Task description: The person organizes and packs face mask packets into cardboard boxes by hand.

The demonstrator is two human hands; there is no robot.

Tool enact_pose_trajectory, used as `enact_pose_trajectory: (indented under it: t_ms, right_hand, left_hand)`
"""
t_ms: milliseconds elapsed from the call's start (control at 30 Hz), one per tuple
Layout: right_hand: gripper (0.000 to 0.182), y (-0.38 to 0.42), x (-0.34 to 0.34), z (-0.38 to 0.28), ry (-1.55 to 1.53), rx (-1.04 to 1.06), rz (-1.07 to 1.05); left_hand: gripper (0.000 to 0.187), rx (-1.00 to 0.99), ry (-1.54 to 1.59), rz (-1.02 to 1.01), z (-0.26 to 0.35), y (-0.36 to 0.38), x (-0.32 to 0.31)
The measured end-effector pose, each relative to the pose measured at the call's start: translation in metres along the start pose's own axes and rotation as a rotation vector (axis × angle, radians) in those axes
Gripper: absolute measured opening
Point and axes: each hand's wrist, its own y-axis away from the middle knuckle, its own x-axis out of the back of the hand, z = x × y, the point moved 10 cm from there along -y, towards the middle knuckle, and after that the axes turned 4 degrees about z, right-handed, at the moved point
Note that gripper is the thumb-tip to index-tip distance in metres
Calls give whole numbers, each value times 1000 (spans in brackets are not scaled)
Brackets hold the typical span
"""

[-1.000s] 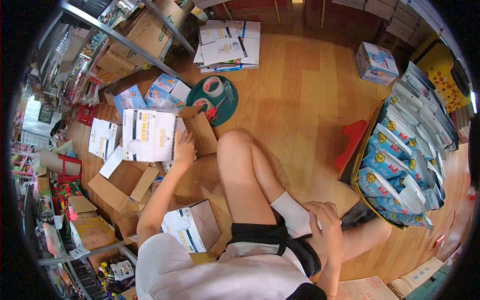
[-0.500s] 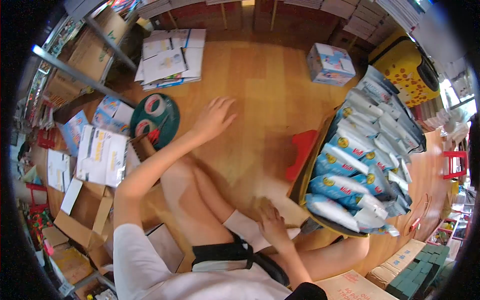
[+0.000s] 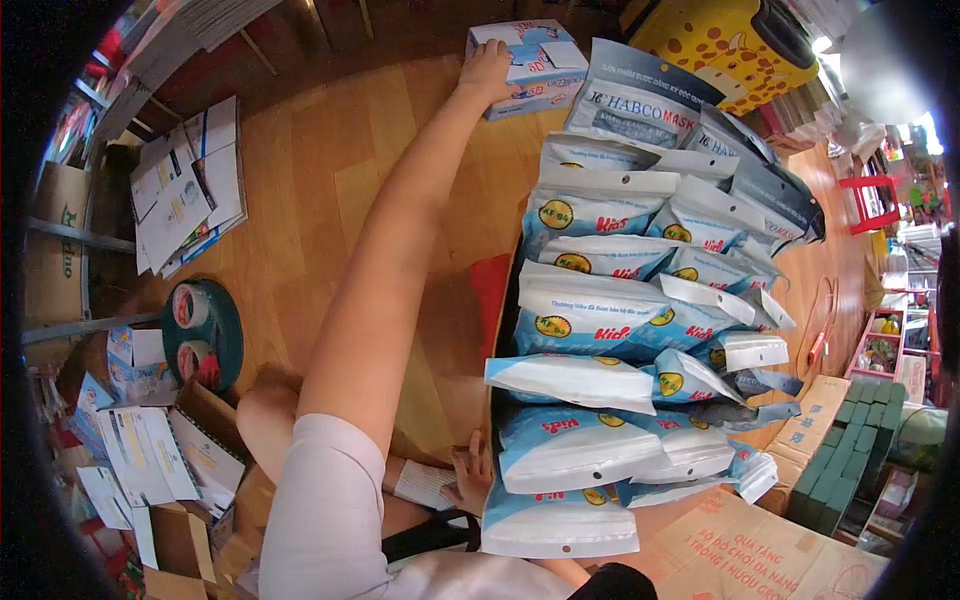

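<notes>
My left hand (image 3: 487, 70) reaches far forward and lies on the left part of a small blue and white printed box (image 3: 550, 68), fingers bent over its top. Low down, my right hand (image 3: 470, 475) is beside the near left side of the container of packets, close to my white sock (image 3: 424, 483); its fingers are partly visible and slightly apart. The container holds several upright blue and white mask packets (image 3: 590, 312), with darker grey packets (image 3: 640, 100) at the far end. A red piece (image 3: 488, 290) shows at the container's left side.
A green round tray (image 3: 222, 335) with tape rolls stands at left, below flattened white cartons (image 3: 185, 190). Open cardboard boxes (image 3: 180, 540) lie lower left. A yellow giraffe-print case (image 3: 715, 50) stands at the back. A large carton (image 3: 750, 550) and green blocks (image 3: 845, 450) are lower right.
My left hand has moved from above the floor to the blue and white box. The view has turned right and closer to the packets. My right hand now sits lower beside the container.
</notes>
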Motion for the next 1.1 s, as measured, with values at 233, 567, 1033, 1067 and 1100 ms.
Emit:
enact_pose_trajectory:
  t_ms: [233, 567, 1033, 1067, 1100]
  right_hand:
    - [89, -3, -2, -5, 175, -115, -386]
    - [46, -37, 83, -74, 8, 352, -233]
    - [60, -131, 127, -175, 238, 482, 184]
    - [61, -134, 126, -171, 222, 433, 131]
    - [62, -135, 123, -173, 301, 457, 129]
  left_hand:
    - [83, 173, -33, -58, 33, 131, 134]
    - [76, 191, 187, -369, 75, 437, 320]
    - [104, -192, 90, -607, 97, 486, 322]
    - [104, -180, 135, -629, 92, 488, 315]
    - [103, -187, 120, -627, 89, 491, 311]
